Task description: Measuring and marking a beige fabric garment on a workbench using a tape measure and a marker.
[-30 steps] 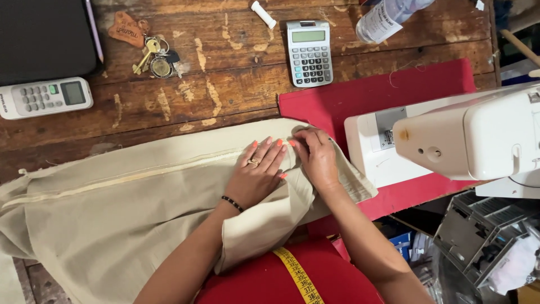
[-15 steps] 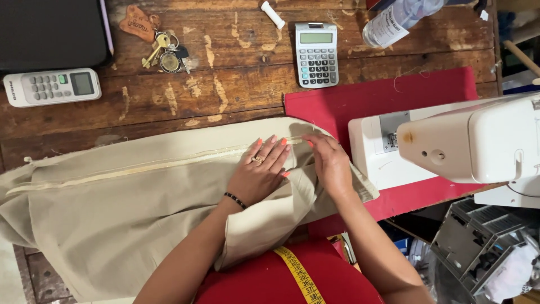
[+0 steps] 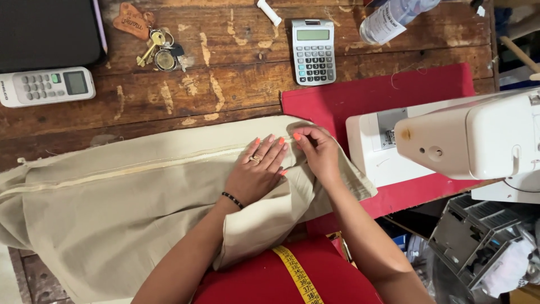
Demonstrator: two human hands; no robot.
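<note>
A long piece of beige fabric (image 3: 112, 208) lies across the wooden table, with a pale seam line running along it. My left hand (image 3: 259, 174) rests flat on the fabric near its right end, fingers spread, a ring and a black bracelet on it. Just to its right, my right hand (image 3: 318, 152) pinches the fabric's folded edge with thumb and fingertips. Both hands sit a little left of the white sewing machine (image 3: 467, 141), which stands on a red mat (image 3: 382, 93).
Along the far side of the table lie a white remote control (image 3: 48, 85), a bunch of keys (image 3: 157, 50), a grey calculator (image 3: 313, 50), a plastic bottle (image 3: 394, 19) and a black case (image 3: 45, 31). A yellow measuring tape (image 3: 298, 276) hangs over my red top.
The view has shifted slightly. My right hand slid a little right along the fabric edge and my left fingers spread wider on the cloth.
</note>
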